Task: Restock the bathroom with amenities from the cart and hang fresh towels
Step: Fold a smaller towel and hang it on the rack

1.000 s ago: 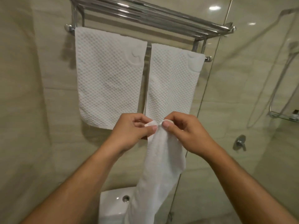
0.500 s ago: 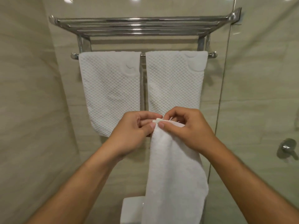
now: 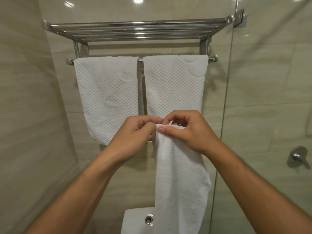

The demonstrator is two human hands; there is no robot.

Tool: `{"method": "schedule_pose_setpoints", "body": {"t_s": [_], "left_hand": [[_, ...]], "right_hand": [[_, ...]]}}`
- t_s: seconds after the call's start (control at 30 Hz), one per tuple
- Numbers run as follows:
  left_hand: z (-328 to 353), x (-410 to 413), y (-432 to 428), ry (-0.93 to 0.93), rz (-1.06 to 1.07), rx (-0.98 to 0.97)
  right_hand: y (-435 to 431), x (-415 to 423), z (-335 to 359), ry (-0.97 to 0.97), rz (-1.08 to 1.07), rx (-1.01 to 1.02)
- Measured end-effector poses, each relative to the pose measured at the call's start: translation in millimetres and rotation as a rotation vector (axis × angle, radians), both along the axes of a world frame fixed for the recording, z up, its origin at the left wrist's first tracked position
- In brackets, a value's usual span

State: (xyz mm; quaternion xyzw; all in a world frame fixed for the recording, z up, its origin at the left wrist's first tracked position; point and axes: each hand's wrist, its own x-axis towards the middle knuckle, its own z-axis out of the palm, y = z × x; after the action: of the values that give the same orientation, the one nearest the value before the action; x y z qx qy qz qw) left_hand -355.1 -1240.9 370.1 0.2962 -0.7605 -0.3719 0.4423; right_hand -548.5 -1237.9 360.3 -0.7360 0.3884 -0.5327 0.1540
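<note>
A plain white towel (image 3: 180, 179) hangs down from my hands in front of the wall. My left hand (image 3: 135, 132) and my right hand (image 3: 187, 130) both pinch its top edge, fingertips close together at chest height. Behind them two white waffle-textured towels hang side by side over the lower bar of a chrome towel rack (image 3: 135, 29): the left towel (image 3: 108, 98) and the right towel (image 3: 175, 86). The bottom edge of the right towel is hidden behind my right hand.
A white toilet cistern (image 3: 135, 222) with a chrome flush button (image 3: 149, 220) sits below my hands. A glass shower screen (image 3: 226, 98) stands at the right, with a chrome tap (image 3: 298, 157) behind it. Beige tiled walls close in on the left and back.
The view has tilted up and levelled on the rack. My hands stay together on the towel's top edge, with the fingers shifting slightly along it.
</note>
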Motion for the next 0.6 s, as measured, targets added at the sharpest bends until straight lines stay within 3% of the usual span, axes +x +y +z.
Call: {"method": "schedule_pose_setpoints", "body": {"t_s": [0.3, 0.6], "left_hand": [[4, 14, -27, -0.082, 0.062, -0.086], [16, 54, -68, 0.151, 0.241, -0.08]], "right_hand": [[-9, 4, 8, 0.113, 0.027, 0.039], [-19, -25, -27, 0.35, -0.149, 0.321]]}}
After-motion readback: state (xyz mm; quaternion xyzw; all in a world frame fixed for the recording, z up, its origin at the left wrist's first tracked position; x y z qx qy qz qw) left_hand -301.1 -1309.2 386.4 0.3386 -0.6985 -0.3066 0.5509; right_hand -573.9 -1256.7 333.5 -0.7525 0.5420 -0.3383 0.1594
